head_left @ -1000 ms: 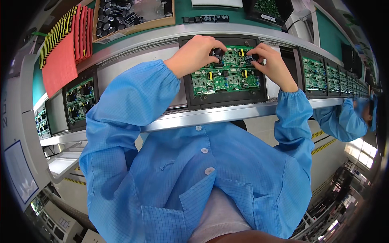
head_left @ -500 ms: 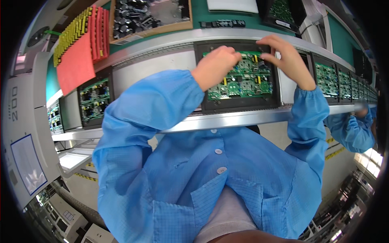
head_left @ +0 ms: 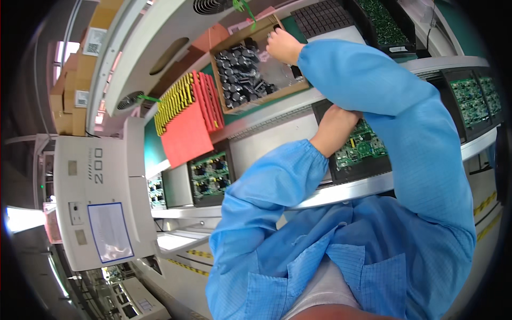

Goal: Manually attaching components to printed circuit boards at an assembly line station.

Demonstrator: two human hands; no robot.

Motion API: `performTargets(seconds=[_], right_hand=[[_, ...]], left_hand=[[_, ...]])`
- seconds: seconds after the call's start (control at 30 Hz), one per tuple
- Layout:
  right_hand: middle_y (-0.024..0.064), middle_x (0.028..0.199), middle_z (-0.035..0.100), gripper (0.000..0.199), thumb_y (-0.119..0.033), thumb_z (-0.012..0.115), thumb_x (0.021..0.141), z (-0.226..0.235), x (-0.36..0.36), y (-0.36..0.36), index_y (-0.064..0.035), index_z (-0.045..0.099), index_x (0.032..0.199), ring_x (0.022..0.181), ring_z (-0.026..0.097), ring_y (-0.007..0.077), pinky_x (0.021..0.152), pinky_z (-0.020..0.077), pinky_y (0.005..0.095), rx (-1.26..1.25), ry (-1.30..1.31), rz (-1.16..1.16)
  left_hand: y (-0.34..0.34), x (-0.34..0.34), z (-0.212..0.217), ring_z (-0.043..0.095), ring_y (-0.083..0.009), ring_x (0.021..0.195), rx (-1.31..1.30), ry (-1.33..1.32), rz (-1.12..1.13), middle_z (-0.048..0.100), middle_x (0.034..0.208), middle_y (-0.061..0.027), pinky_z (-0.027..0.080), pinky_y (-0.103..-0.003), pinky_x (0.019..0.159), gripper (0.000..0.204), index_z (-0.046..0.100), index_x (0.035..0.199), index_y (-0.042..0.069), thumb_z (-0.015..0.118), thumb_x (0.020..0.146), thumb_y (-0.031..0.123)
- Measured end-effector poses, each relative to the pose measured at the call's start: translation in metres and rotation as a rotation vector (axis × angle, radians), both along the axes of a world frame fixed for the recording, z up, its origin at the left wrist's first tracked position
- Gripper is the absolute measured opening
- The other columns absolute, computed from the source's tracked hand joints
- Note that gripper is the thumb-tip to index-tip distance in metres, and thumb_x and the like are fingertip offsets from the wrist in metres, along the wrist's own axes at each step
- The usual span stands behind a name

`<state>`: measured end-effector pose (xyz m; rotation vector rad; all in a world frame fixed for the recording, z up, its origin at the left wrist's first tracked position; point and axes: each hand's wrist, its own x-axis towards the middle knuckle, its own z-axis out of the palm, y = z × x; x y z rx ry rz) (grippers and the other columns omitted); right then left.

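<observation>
Head view: the right hand (head_left: 284, 46) reaches into the cardboard box (head_left: 224, 106) of black capacitors (head_left: 240, 80), fingers curled, grip unclear, while the left hand (head_left: 341, 120) steadies the green circuit board (head_left: 365, 146), its fingers hidden.

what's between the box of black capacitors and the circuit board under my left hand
In the head view, a pale conveyor rail runs between the cardboard box of capacitors and the green circuit board.

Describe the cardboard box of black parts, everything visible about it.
The cardboard box is a shallow, open-topped brown tray lying tilted in the view on the green surface behind the conveyor. Black cylindrical parts fill its left half; its right half shows bare, shiny lining. The right hand reaches into its far corner. Red sheets lie beside it.
</observation>
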<state>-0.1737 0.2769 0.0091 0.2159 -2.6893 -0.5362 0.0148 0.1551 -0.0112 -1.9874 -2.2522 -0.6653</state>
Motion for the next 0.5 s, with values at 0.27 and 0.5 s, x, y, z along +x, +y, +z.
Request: performTargets(seconds=[0.27, 0.5], right_hand=[[0.0164, 0.123, 0.054, 0.046, 0.000, 0.069, 0.083, 0.025, 0.036, 0.016, -0.0057, 0.055, 0.126, 0.112, 0.060, 0.0360, 0.099, 0.0477, 0.0436, -0.768, -0.163, 0.403], [0.0016, 0.123, 0.060, 0.036, -0.006, 0.061, 0.098, 0.028, 0.216, 0.066, -0.0081, 0.061, 0.134, 0.086, 0.060, 0.0082, 0.078, 0.0517, 0.0241, -1.679, -0.385, 0.286]], left_hand=[[-0.066, -0.090, 0.038, 0.064, -0.0331, 0.092, 0.201, 0.006, 0.253, 0.071, 0.099, -0.0153, 0.051, -0.045, 0.085, 0.029, 0.074, 0.105, 0.005, 0.074, 0.076, 0.004], [-0.103, -0.212, 0.018, 0.070, -0.0377, 0.099, -0.113, -0.019, 0.489, 0.073, 0.101, -0.0200, 0.056, -0.043, 0.088, 0.043, 0.072, 0.111, 0.007, 0.081, 0.069, 0.001]])
